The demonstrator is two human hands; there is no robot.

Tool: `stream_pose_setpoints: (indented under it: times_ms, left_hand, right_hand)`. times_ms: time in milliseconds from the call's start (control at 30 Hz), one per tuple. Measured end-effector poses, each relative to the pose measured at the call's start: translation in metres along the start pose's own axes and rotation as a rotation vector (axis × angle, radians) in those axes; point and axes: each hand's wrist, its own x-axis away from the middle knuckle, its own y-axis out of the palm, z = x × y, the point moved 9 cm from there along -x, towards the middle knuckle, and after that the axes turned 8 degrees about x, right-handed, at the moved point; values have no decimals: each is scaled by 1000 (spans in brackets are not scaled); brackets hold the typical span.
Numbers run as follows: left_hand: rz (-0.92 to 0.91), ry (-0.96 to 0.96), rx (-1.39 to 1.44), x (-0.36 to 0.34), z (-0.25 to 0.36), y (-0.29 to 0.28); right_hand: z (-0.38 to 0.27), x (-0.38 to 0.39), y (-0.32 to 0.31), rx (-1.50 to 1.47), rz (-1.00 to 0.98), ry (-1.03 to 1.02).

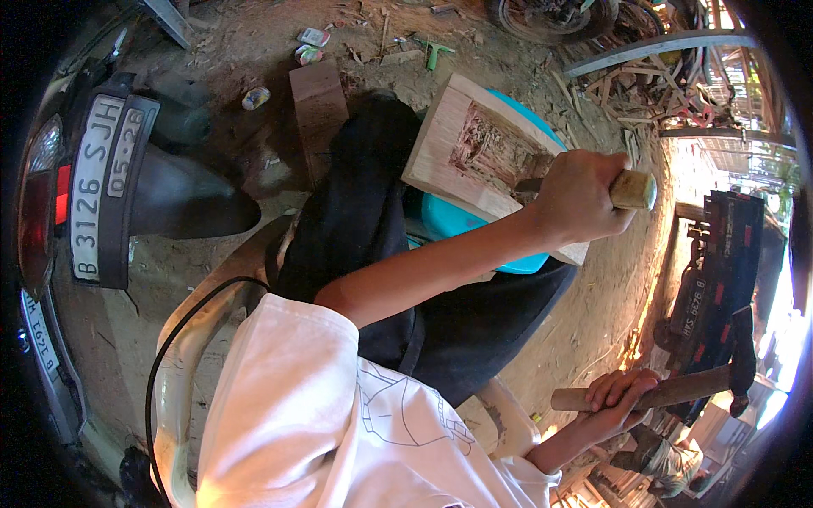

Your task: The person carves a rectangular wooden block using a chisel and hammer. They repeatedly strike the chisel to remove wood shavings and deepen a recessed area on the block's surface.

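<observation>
My left hand (584,196) is closed around a chisel (633,190) with a pale yellowish handle. The chisel's blade points into the rough carved recess of a pale wooden block (440,118); its tip is hard to make out. The block lies tilted on a turquoise plastic piece (453,218), perhaps a stool or basin, by my knees. Off to the lower right, away from the block, my right hand (616,396) grips a hammer (690,387) by its wooden handle. The hammer's dark metal head is at the far end, raised clear of the chisel.
A parked motorbike (182,195) stands close on the left. Beyond my knees, a brown block (318,102), litter and a green tool (437,56) lie on the dirt floor. Scrap wood (639,85) is piled far right, near a truck (707,288). Another person (665,461) is at lower right.
</observation>
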Motion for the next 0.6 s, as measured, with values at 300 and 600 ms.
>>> stream_pose_setpoints:
  times_ms: [300, 600]
  left_hand:
    - [-13, 17, 41, 4, 0, 1]
    - [-125, 87, -92, 12, 2, 20]
  right_hand:
    - [8, -3, -10, 74, -113, 6]
    - [31, -18, -33, -228, -353, 201]
